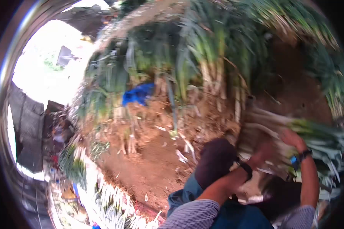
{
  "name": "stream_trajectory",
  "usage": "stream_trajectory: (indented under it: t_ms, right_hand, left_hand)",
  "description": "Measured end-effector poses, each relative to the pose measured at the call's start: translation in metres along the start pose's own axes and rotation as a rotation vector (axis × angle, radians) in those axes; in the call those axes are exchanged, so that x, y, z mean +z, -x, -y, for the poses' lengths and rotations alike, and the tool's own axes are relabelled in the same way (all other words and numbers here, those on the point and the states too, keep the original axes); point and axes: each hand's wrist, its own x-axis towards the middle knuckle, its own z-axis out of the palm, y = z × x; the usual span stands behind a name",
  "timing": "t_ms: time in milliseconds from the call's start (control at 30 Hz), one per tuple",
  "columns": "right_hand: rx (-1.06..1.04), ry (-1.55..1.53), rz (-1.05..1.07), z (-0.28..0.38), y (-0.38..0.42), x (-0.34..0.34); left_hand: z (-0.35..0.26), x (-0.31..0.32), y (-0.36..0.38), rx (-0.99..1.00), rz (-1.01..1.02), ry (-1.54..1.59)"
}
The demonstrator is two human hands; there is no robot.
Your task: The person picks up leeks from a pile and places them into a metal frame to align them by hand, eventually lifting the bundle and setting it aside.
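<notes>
At the right, a bundle of long green onions or leeks [311, 131] lies sideways, its pale stalks pointing left and its green leaves right. My right hand [293, 139] rests on or around the bundle near where white turns to green; its fingers are blurred. Lower and to the left, my left hand [264, 152] is smeared by motion beside the pale stalks, and its fingers cannot be made out. Dark bands circle both wrists, with a blue piece at the right one.
Upright leek bunches [214, 49] stand in a row behind brown soil [141, 168]. A blue cloth or bag [138, 94] lies among them. More leeks [111, 202] line the lower left. My knee [216, 160] is at the centre.
</notes>
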Motion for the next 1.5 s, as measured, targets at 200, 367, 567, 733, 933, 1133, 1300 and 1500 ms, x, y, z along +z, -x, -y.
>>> stream_trajectory:
  t_ms: [200, 367, 567, 733, 933, 1133, 1300, 1500]
  right_hand:
    - [0.021, -0.045, -0.158, 0.035, 0.016, -0.045]
    - [0.039, -0.044, -0.189, 0.026, 0.029, -0.046]
    - [0.080, 0.071, -0.179, 0.036, 0.025, -0.038]
    - [-0.003, 0.228, -0.256, 0.048, 0.007, 0.000]
    - [0.002, 0.258, -0.328, 0.053, 0.012, 0.014]
    - [0.060, 0.180, -0.374, 0.054, 0.012, 0.024]
    - [0.009, 0.208, -0.384, 0.051, 0.013, 0.026]
    - [0.024, 0.159, -0.374, 0.055, 0.017, 0.021]
  left_hand:
    - [-0.007, -0.061, -0.017, -0.089, 0.088, 0.302]
    - [-0.010, -0.107, -0.038, -0.030, 0.249, -0.010]
    - [-0.014, -0.110, -0.039, -0.032, 0.252, -0.016]
    - [-0.012, -0.106, -0.035, -0.007, 0.232, 0.021]
    - [-0.012, -0.103, -0.033, -0.006, 0.203, 0.095]
    - [-0.007, -0.111, -0.033, 0.021, 0.206, 0.165]
    - [-0.011, -0.122, -0.034, -0.060, 0.250, 0.240]
    - [-0.010, -0.120, -0.040, -0.055, 0.296, 0.036]
